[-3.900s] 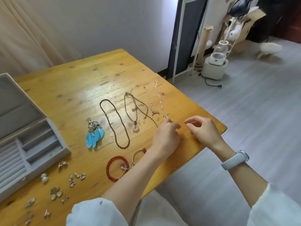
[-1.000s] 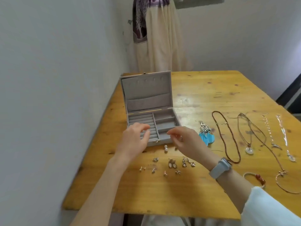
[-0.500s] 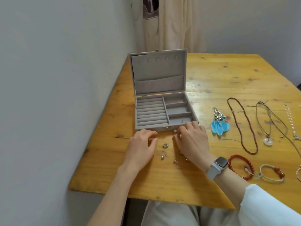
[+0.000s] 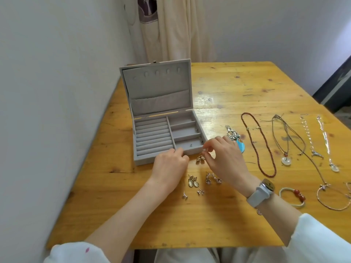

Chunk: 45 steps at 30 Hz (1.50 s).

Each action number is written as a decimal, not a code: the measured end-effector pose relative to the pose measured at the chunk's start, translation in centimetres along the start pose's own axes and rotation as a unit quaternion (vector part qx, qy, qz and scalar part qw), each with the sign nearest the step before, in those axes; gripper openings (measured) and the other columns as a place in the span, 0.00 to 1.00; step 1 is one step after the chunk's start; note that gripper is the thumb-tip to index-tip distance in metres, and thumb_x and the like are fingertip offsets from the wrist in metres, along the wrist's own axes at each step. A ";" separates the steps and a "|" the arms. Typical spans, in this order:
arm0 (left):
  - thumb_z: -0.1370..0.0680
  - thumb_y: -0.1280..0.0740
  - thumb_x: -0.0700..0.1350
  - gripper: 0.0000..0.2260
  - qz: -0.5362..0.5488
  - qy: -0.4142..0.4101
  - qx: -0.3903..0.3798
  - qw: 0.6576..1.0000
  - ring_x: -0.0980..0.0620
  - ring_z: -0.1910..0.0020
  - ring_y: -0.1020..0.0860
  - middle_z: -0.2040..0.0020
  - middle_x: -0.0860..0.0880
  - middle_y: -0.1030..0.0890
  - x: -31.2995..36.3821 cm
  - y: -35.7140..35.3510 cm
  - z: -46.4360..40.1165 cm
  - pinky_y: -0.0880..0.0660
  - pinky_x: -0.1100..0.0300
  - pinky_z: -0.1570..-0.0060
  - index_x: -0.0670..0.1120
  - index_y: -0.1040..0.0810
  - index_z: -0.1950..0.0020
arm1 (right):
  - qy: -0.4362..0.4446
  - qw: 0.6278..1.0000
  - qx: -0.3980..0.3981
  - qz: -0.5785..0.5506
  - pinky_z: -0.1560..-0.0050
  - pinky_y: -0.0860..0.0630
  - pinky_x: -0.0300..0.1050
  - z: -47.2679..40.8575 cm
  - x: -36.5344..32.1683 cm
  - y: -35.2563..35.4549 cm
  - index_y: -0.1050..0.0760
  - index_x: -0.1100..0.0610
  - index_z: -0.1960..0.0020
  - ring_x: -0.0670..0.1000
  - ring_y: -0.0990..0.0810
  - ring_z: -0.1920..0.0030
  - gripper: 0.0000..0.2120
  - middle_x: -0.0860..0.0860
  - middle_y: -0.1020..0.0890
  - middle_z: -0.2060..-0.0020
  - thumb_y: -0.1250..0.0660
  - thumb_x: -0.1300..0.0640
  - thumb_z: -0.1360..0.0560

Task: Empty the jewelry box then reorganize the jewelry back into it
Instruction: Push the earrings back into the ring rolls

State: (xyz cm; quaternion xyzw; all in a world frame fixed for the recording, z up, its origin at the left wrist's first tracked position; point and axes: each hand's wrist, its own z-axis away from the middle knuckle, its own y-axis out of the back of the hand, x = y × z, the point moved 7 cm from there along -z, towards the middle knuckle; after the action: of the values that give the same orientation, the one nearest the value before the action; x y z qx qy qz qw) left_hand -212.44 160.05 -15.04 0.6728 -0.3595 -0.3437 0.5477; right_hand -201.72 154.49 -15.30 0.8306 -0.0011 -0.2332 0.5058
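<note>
Loose earrings (image 4: 192, 181) lie on the table (image 4: 237, 88) nearest the person. Beyond them, the right hand (image 4: 226, 160) pinches a small earring (image 4: 204, 150); the left hand (image 4: 169, 166) rests curled, its grip contents unclear. Farther back, the jewelry box (image 4: 161, 111) stands open.

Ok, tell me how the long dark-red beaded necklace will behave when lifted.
The long dark-red beaded necklace lies in a loose loop on the yellow wooden table, so it is probably floppy and would dangle. Its small beads suggest little weight. Pushed, it would likely bunch, not slide whole.

Soft, even daylight fills the sharp view, glare sheens the tabletop (image 4: 218, 103) beyond the box, and wide-angle distortion bends the edges.
</note>
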 end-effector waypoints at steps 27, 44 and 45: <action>0.29 0.29 0.38 0.08 0.116 0.199 0.229 0.946 0.47 0.56 0.23 0.57 0.44 0.19 -15.6 1.4 -2.1 0.32 0.63 0.58 0.41 0.18 0.51 | -0.010 0.959 -0.071 -0.273 0.59 0.34 0.28 -12.5 -6.8 -8.7 0.26 0.60 0.47 0.45 0.27 0.59 0.07 0.48 0.24 0.59 0.37 0.62 0.25; 0.31 0.27 0.41 0.01 -0.052 0.150 0.251 0.955 0.47 0.61 0.25 0.67 0.50 0.18 -15.8 0.6 -3.2 0.42 0.58 0.61 0.45 0.18 0.61 | 0.020 0.970 -0.057 -0.234 0.56 0.33 0.38 -14.0 -7.5 -11.4 0.24 0.61 0.53 0.47 0.30 0.58 0.05 0.53 0.22 0.59 0.35 0.64 0.28; 0.31 0.27 0.41 0.01 -0.053 0.148 0.258 0.953 0.48 0.61 0.26 0.67 0.50 0.18 -15.8 0.6 -3.2 0.42 0.58 0.61 0.45 0.18 0.61 | 0.017 0.970 -0.055 -0.235 0.56 0.33 0.37 -14.0 -7.4 -11.4 0.24 0.61 0.53 0.47 0.30 0.58 0.05 0.53 0.23 0.59 0.35 0.65 0.28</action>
State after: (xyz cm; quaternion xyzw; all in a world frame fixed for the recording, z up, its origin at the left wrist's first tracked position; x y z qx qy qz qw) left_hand -217.74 175.10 -12.87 0.8525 -0.3149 -0.1647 0.3833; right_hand -205.56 173.57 -16.69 0.7826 0.2158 -0.3307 0.4813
